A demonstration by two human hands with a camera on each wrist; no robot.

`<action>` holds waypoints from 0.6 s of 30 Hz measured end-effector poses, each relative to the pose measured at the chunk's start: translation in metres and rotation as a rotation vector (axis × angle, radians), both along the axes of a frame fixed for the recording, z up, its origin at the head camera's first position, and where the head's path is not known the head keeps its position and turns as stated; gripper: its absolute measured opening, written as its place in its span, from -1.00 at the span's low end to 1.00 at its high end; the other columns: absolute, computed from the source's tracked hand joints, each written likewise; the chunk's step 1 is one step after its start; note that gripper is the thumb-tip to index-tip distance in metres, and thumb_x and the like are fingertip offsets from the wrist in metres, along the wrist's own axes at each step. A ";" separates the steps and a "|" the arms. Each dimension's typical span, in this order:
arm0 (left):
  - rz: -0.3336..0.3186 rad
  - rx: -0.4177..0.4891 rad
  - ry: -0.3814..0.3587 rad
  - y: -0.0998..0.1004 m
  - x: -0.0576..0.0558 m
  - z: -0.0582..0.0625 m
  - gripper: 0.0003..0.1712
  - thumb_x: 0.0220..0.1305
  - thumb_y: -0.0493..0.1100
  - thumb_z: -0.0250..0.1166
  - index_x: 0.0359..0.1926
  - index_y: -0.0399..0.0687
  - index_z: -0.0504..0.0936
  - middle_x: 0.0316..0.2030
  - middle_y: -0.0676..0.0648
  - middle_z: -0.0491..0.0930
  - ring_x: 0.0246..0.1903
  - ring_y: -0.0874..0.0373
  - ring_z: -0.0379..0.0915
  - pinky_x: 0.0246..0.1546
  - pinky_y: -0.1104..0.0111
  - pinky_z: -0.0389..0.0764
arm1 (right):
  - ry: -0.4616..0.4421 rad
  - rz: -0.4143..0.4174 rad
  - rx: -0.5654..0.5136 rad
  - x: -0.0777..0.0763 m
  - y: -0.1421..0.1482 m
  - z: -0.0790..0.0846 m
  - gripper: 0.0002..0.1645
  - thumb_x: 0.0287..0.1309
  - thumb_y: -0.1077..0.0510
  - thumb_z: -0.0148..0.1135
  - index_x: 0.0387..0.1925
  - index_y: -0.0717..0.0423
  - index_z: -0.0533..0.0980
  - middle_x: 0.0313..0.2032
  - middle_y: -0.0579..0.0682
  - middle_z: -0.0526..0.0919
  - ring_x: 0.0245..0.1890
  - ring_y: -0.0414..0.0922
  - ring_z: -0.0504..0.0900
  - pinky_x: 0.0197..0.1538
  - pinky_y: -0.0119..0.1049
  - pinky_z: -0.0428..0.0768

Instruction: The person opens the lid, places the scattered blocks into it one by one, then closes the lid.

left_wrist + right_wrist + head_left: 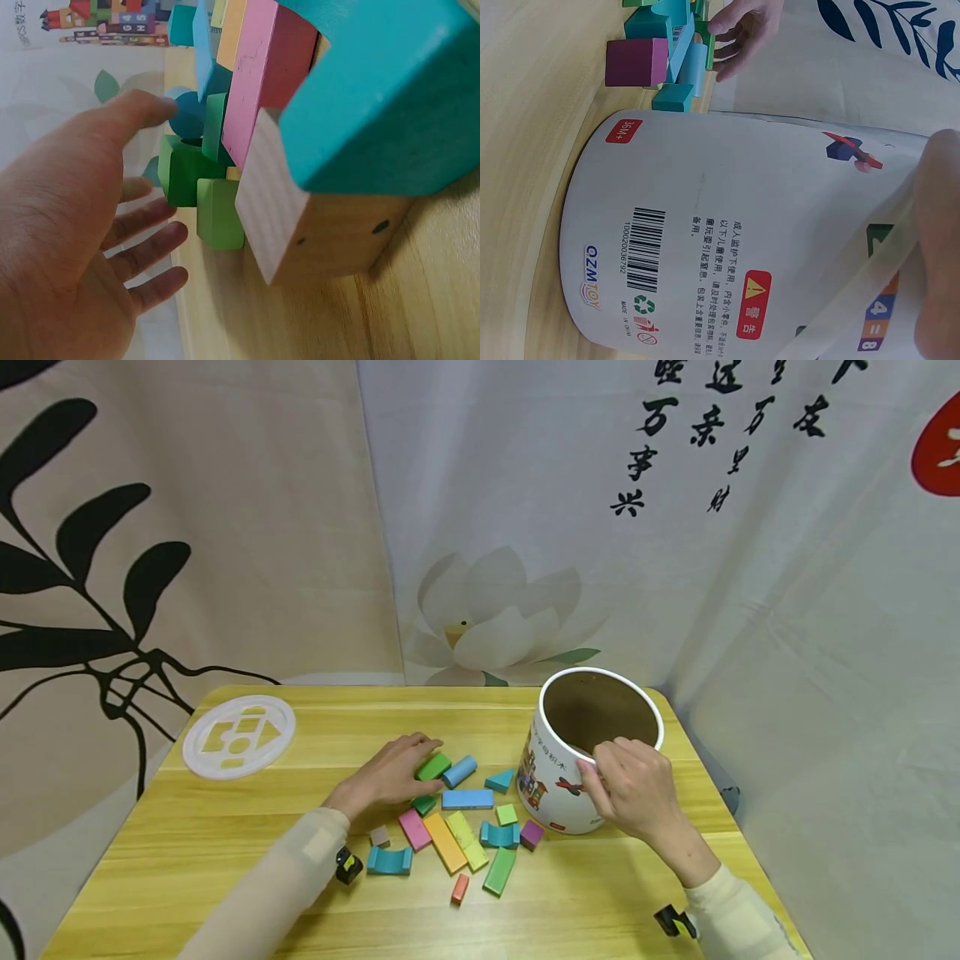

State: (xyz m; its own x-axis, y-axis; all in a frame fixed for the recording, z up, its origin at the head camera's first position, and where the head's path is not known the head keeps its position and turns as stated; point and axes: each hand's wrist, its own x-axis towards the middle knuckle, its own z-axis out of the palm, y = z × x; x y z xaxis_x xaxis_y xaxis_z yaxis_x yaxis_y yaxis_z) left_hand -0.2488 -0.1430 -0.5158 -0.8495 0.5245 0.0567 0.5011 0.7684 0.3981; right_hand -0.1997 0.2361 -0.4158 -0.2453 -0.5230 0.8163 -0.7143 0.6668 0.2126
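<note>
My left hand (pixel 388 772) reaches over the far-left edge of the block pile, fingers spread around a green block (pixel 434 767). In the left wrist view its fingers (pixel 154 247) are apart and only loosely bent beside the green blocks. A blue cylinder (pixel 460 772) lies just right of that hand. At the right, my right hand (pixel 633 787) grips the near rim of a white toy bucket (pixel 551 768), knuckles up. The bucket stands on the table, tilted slightly, with its dark inside showing. A pale strap (pixel 855 289) crosses its side in the right wrist view.
Several coloured wooden blocks lie in the middle, among them a yellow one (pixel 467 841), an orange one (pixel 445 843), a teal arch (pixel 389 862) and a purple cube (pixel 532 835). A white lid with shaped holes (pixel 197 745) lies at the table's far left. Printed curtains (pixel 510 485) hang behind.
</note>
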 end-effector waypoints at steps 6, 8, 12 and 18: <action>-0.022 0.039 -0.004 0.001 -0.002 -0.003 -0.27 0.28 0.08 0.43 0.36 -0.21 0.56 0.07 -0.16 0.58 -0.17 0.10 0.46 -0.20 0.23 0.57 | -0.002 0.005 -0.003 0.000 0.000 0.001 -0.48 0.39 -0.03 -0.02 -0.70 0.03 0.22 -0.74 -0.21 0.10 -0.72 -0.26 0.04 -0.67 -0.40 -0.04; -0.027 0.054 -0.004 0.002 -0.002 -0.003 -0.31 0.28 0.03 0.44 0.34 -0.22 0.58 0.01 -0.14 0.59 -0.28 0.13 0.41 -0.35 0.30 0.50 | -0.002 0.004 -0.003 0.000 0.000 0.000 -0.48 0.39 -0.03 -0.02 -0.70 0.03 0.22 -0.74 -0.21 0.10 -0.72 -0.26 0.04 -0.67 -0.40 -0.04; -0.035 0.065 -0.004 0.004 -0.003 -0.003 -0.36 0.28 -0.04 0.44 0.32 -0.22 0.60 -0.10 -0.08 0.59 -0.38 0.16 0.34 -0.48 0.37 0.37 | -0.004 -0.003 -0.002 0.000 0.000 0.000 -0.48 0.39 -0.04 -0.02 -0.70 0.03 0.22 -0.74 -0.21 0.11 -0.72 -0.25 0.04 -0.66 -0.40 -0.03; -0.028 0.076 -0.009 0.004 -0.002 -0.004 -0.40 0.26 -0.09 0.42 0.29 -0.21 0.62 -0.10 -0.05 0.59 -0.38 0.16 0.34 -0.48 0.38 0.35 | -0.007 -0.009 -0.004 0.001 0.000 -0.001 -0.47 0.40 -0.05 -0.02 -0.70 0.03 0.22 -0.74 -0.21 0.10 -0.72 -0.25 0.04 -0.67 -0.40 -0.03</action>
State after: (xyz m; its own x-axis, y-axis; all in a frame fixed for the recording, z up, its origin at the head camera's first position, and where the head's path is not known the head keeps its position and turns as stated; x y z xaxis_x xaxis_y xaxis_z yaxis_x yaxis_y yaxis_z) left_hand -0.2509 -0.1387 -0.5202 -0.8354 0.5423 0.0893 0.5176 0.7217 0.4596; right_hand -0.1991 0.2362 -0.4165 -0.2559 -0.5177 0.8164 -0.7099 0.6739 0.2049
